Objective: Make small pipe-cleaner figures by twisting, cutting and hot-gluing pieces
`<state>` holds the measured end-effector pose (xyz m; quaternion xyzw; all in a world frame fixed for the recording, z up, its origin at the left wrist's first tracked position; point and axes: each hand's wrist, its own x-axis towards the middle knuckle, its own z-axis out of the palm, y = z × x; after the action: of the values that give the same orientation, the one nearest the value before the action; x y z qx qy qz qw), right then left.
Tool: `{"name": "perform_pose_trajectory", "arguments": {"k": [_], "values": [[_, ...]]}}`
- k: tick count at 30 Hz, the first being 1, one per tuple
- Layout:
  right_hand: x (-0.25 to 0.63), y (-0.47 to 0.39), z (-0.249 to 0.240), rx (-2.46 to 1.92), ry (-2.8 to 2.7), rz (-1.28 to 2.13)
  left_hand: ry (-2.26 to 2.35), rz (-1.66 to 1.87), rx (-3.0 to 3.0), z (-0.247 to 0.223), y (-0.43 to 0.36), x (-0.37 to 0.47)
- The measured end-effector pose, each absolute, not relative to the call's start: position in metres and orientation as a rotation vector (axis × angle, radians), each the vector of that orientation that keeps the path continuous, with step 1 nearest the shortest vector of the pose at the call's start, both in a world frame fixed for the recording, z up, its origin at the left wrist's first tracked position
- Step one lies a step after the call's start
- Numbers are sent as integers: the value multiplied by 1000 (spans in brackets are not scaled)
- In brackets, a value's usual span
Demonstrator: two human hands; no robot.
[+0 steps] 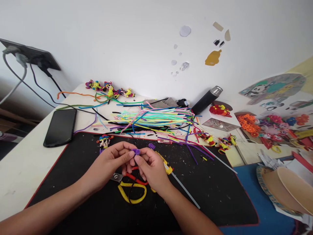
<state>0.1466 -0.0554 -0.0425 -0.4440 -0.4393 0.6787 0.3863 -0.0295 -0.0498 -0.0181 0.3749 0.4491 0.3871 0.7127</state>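
A small coiled piece of purple pipe cleaner (pixel 136 152) is pinched between the fingertips of my left hand (pixel 114 160) and my right hand (pixel 153 168). Both hands are closed around it above the black mat (pixel 85 182). Beneath them lie scissors (pixel 132 194) with yellow and red handles, partly covered by my fingers. Behind my right hand sits a yellow glue gun (pixel 167 164), a translucent glue stick (pixel 184 189) reaching out of it. Another purple coil (pixel 152 146) rests just beyond the right fingers. A pipe-cleaner figure (pixel 104 142) is near the left fingers.
A pile of coloured pipe cleaners (pixel 156 119) spreads along the back of the table. The phone (pixel 60 127) lies at the left, and a black flask (pixel 206 99) leans at the back right. Several finished figures (pixel 110 89) lie by the wall. Baskets (pixel 269 182) stand right.
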Motion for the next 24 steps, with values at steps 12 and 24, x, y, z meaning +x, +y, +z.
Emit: {"name": "perform_pose_trajectory", "arguments": {"k": [12, 24], "values": [[143, -57, -45, -1111, -1031, 1753, 1192, 828, 1237, -11, -52, -31], [146, -56, -45, -1171, -1135, 1651, 1252, 810, 1258, -7, -51, -37]]}}
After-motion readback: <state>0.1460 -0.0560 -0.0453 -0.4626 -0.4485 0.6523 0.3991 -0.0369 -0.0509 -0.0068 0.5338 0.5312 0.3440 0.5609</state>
